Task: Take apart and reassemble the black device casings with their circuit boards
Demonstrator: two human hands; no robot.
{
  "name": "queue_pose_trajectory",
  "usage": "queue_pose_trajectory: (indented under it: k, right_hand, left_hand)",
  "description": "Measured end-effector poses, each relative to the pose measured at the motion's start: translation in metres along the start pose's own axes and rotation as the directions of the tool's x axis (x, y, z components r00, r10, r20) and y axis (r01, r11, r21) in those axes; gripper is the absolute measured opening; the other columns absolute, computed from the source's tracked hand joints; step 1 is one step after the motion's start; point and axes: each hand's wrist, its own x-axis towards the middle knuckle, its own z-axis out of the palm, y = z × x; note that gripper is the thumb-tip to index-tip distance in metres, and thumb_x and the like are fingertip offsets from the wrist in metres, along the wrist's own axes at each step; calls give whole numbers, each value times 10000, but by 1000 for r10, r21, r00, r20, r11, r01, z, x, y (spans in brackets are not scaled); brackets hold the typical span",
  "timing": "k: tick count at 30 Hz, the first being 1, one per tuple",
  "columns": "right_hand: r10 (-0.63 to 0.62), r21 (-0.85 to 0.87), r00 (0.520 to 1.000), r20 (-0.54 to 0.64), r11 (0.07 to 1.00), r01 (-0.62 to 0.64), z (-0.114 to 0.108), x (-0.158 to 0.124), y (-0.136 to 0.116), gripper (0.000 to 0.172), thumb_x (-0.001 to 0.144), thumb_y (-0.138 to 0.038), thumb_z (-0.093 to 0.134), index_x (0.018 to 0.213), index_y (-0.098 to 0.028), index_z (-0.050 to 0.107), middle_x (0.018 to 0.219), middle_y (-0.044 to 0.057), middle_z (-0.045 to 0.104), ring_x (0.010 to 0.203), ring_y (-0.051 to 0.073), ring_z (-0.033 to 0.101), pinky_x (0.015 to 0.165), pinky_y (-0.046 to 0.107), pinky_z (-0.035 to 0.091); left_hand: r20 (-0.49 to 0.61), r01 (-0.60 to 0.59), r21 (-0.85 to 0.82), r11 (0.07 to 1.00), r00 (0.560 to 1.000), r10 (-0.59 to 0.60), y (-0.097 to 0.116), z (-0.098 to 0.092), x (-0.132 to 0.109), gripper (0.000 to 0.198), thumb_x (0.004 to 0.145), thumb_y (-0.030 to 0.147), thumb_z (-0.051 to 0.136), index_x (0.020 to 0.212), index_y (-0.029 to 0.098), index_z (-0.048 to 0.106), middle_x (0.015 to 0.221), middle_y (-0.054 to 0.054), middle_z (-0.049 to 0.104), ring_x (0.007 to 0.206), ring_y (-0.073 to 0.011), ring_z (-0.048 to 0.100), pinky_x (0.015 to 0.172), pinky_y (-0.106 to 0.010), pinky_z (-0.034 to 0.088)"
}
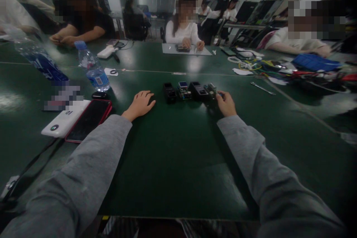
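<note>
My left hand [140, 105] lies flat on the dark green table [173, 148], fingers stretched out and holding nothing. A row of small electronic parts sits just beyond it: a black housing [169, 92], a small circuit board [183, 90], a second black housing [198, 90] and another small board [211, 89]. My right hand [226, 103] rests at the right end of that row, fingers curled against the rightmost board. Both arms wear grey sleeves.
A red-cased phone [89, 119] and a white power bank [66, 119] lie at my left, behind them two water bottles [92, 67]. Cables, tools and papers [259, 67] crowd the far right. Several people sit around the table; one works on a grey mat [186, 49] opposite.
</note>
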Motion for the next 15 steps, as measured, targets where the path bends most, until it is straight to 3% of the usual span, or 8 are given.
queue_pose_trajectory:
  k: [8, 15]
  right_hand:
    - [27, 13, 1000, -1, 1000, -27, 3, 1, 5, 399, 886, -524, 528, 1065, -187, 644, 1120, 136, 684, 1078, 289, 630, 1019, 493, 478]
    - [-60, -15, 998, -21, 998, 60, 3, 1, 7, 458, 862, -587, 577, 1059, -180, 649, 1103, 146, 694, 1056, 295, 639, 995, 499, 486]
  left_hand:
    - [9, 1, -13, 1000, 1000, -1, -1, 0, 1, 523, 1021, 463, 408, 1434, 157, 506, 1516, -160, 462, 1408, -328, 396, 1149, -522, 350]
    - [1, -3, -21, 1000, 1000, 3, -1, 0, 0, 519, 1023, 465, 401, 1434, 163, 503, 1513, -159, 461, 1409, -328, 390, 1144, -526, 354]
